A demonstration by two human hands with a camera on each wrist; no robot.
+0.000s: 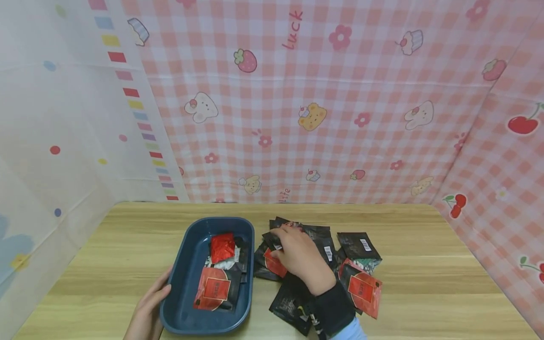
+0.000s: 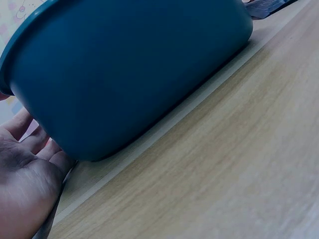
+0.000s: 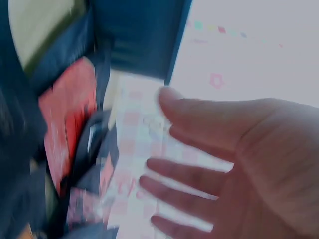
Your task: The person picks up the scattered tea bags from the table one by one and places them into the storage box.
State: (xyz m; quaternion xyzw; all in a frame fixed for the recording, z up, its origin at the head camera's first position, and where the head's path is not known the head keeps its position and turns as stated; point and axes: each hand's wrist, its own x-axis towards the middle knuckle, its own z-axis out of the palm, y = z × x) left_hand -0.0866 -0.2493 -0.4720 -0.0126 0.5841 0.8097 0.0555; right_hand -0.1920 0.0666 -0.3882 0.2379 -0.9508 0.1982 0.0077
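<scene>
Packets beneath right hand, fingers loosely extended, left hand relaxed against bin

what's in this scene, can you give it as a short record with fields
surface: wood-grain table
backdrop: pink checked cloth
container: dark blue bin
in the bin: packets, including a small red packet and a red-and-black packet
right of the bin: loose pile of packets, mostly black
left hand: touches the bin's left side
right hand: over the pile, fingers spread
</scene>
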